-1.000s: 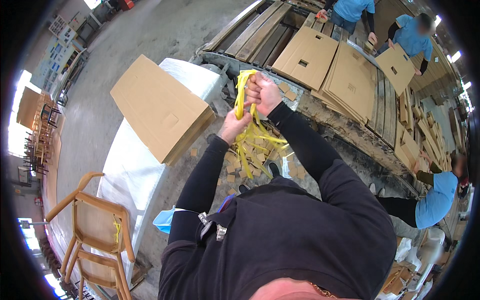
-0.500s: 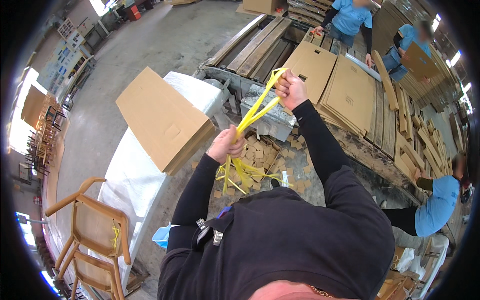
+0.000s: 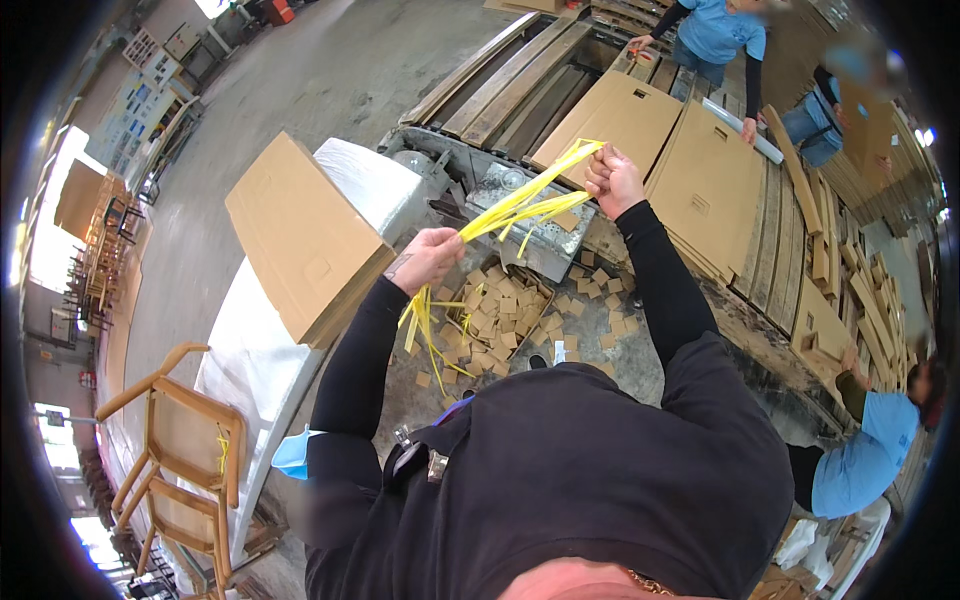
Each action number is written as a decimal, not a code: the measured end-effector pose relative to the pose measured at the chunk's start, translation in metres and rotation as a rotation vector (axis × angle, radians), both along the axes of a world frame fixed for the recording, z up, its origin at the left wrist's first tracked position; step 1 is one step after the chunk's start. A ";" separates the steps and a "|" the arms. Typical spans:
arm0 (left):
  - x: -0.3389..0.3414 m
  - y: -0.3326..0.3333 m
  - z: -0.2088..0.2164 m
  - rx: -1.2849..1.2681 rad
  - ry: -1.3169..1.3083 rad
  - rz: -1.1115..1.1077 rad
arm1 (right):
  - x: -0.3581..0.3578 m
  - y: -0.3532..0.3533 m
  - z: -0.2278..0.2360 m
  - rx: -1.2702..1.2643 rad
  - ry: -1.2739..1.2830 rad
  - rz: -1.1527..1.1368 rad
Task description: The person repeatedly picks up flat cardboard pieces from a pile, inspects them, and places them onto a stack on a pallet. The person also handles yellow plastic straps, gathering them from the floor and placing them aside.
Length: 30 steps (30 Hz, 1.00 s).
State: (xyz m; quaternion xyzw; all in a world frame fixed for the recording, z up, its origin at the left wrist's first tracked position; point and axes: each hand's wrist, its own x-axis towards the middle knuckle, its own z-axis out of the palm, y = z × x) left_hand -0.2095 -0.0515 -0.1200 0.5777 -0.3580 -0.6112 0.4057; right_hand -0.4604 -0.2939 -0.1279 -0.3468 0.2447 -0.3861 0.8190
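Observation:
A bundle of yellow plastic strapping (image 3: pixel 520 205) is stretched between my two hands. My left hand (image 3: pixel 428 260) is closed round it at one end, and loose strands dangle below the fist. Farther up and to the right, my right hand (image 3: pixel 614 182) pinches the other end, where the strands loop back. A stack of flat brown cardboard sheets (image 3: pixel 305 240) lies just left of my left hand, on a white-wrapped table (image 3: pixel 262 335). Beneath the strapping, small cardboard squares (image 3: pixel 505 312) fill an open box and lie scattered about it.
Wooden chair frame (image 3: pixel 190 440) at left. A slatted wooden bench (image 3: pixel 520 85) stands ahead, with large cardboard sheets (image 3: pixel 705 190) on its right part. Wood strips (image 3: pixel 865 310) lie farther right. Co-workers in blue shirts (image 3: pixel 722 38) stand along the bench's far and right sides.
My hands have moved apart, the left one leftward and the right one rightward, drawing the yellow strapping longer between them. The view has shifted slightly.

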 end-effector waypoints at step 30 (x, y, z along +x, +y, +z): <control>-0.029 0.020 -0.053 0.225 0.318 0.745 | 0.041 0.048 0.028 -0.562 -0.281 0.056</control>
